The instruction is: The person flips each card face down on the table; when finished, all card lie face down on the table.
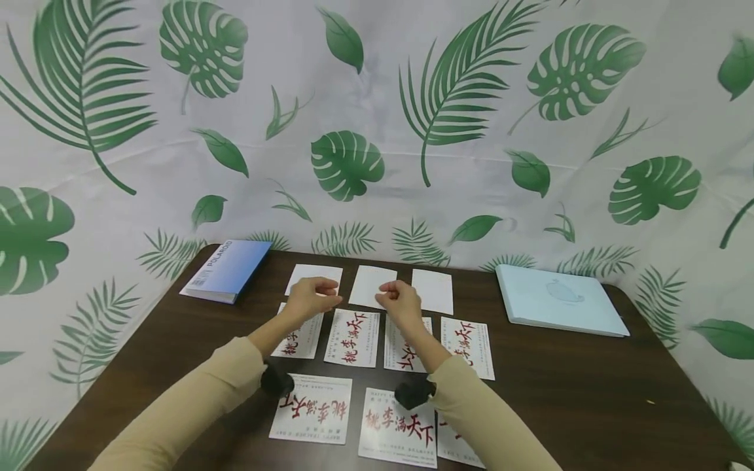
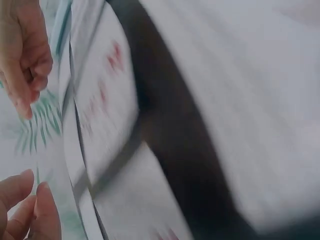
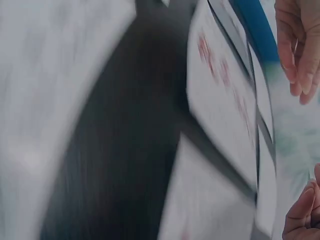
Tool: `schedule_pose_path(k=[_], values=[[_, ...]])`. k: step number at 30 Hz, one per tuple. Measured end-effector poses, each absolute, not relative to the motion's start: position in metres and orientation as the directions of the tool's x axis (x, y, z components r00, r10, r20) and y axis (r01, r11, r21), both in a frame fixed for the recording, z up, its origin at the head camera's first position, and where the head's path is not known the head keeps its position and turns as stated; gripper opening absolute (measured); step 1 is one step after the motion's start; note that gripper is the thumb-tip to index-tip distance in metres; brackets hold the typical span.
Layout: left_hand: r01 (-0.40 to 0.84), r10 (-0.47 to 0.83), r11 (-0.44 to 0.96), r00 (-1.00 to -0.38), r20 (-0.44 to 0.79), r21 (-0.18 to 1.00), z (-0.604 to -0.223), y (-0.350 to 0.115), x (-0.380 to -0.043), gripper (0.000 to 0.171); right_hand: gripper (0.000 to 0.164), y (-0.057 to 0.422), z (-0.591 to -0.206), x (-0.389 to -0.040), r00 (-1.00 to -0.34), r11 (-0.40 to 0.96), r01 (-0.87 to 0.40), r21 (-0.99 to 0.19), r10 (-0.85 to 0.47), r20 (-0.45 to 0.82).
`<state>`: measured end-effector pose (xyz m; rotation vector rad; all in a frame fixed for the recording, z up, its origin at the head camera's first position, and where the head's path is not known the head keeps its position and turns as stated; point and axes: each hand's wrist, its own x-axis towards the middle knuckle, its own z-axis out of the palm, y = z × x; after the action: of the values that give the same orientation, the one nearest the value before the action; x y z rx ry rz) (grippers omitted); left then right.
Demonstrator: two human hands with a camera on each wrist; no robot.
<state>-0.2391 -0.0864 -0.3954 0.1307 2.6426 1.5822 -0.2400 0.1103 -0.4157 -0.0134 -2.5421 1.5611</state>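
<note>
Spread flat over a dark table (image 1: 554, 379), in three rows. Flanked at the far right by a pale-blue book (image 1: 533, 294) and at the far left by a blue album (image 1: 250, 258) marked POLAROID, both probably heavier than any card. Set out in the near and middle rows: printed cards (image 1: 353, 337) with red lettering. Placed farthest: three blank white cards (image 1: 432, 291). Likely to feel light and fairly stiff, yet easy to crease at a corner, and perhaps slippery on the smooth table top. Best pinched by opposite edges, or tipped up at one corner first, since lying so flat. Poised over the blank row: left hand (image 1: 310, 299) at the left card, right hand (image 1: 403, 304) at the middle one's near edge. Loosely curved in both, with thumb and fingertips narrowly apart and nothing visible between.
</note>
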Motion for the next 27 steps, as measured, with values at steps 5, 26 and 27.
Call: schedule_pose_path(k=[5, 26, 27], values=[[0.033, 0.034, 0.588, -0.999, 0.016, 0.808, -0.403, -0.131, -0.226, 0.035, 0.016, 0.073, -0.421, -0.235, -0.993, 0.463, -0.109, -0.880, -0.006, 0.119], [0.001, -0.014, 0.758, -1.000, 0.018, 0.652, -0.426, -0.180, -0.221, 0.040, 0.029, 0.009, -0.433, -0.243, -0.987, 0.726, -0.153, -0.671, -0.142, 0.072], [0.000, -0.015, 0.758, -1.000, 0.017, 0.652, -0.426, -0.181, -0.220, 0.039, 0.029, 0.007, -0.433, -0.243, -0.988, 0.737, -0.151, -0.659, -0.142, 0.066]])
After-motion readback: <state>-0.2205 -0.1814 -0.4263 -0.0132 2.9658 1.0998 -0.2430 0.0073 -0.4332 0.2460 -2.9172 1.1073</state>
